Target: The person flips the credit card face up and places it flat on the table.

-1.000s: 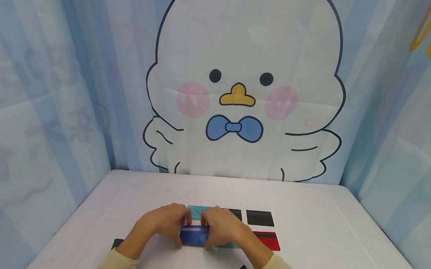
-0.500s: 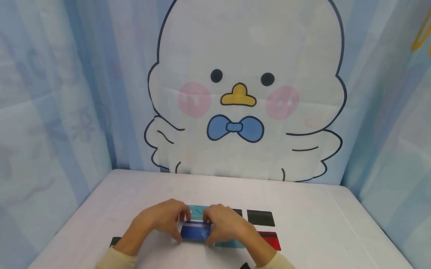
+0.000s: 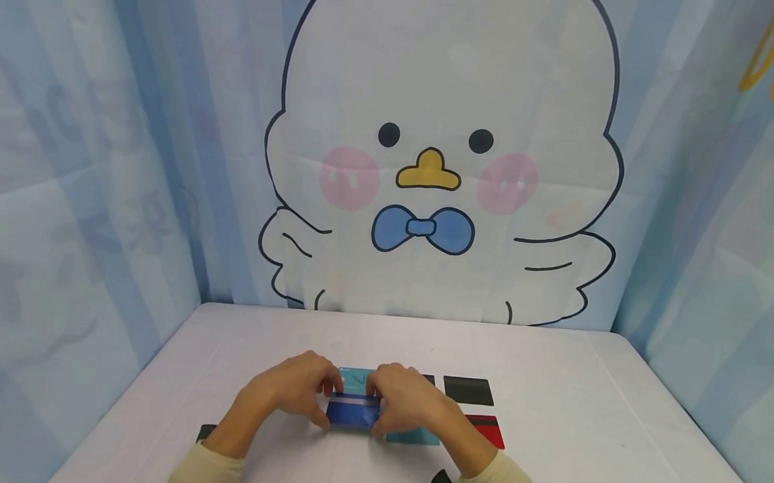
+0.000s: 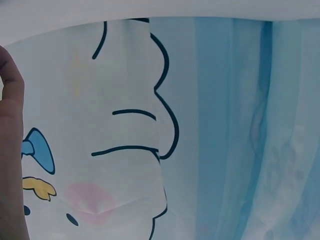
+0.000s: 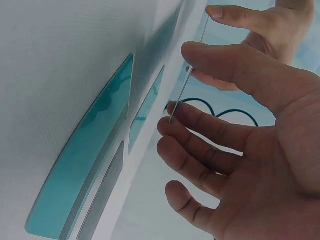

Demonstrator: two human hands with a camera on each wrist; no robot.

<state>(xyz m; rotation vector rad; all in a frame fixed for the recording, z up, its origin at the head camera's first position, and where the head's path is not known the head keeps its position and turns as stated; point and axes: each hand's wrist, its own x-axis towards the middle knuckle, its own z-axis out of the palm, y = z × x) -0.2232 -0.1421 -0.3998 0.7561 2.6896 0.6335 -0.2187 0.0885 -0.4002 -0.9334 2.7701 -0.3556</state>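
Note:
A blue card [image 3: 353, 412] with a pale stripe is held flat between both hands in the head view. My left hand [image 3: 295, 386] pinches its left end, thumb at the near edge and fingers at the far edge. At the right end my right hand [image 3: 407, 400] grips it the same way. Seen from the right wrist, the card [image 5: 181, 95] shows edge-on as a thin line, raised off the tabletop, with the left hand [image 5: 272, 30] beyond. Only a sliver of the left hand [image 4: 11, 150] enters the left wrist view.
Behind the blue card lies a light teal card [image 3: 355, 380]. A black card [image 3: 469, 391] and a partly hidden dark card [image 3: 429, 379] share that back row. Nearer are a teal card [image 3: 413, 436] and a red card [image 3: 486, 430], partly covered by the right arm. The white table [image 3: 579, 419] meets printed curtains.
Both hands and the blue card have risen slightly and moved away from the person. More of the near teal card shows below the right hand.

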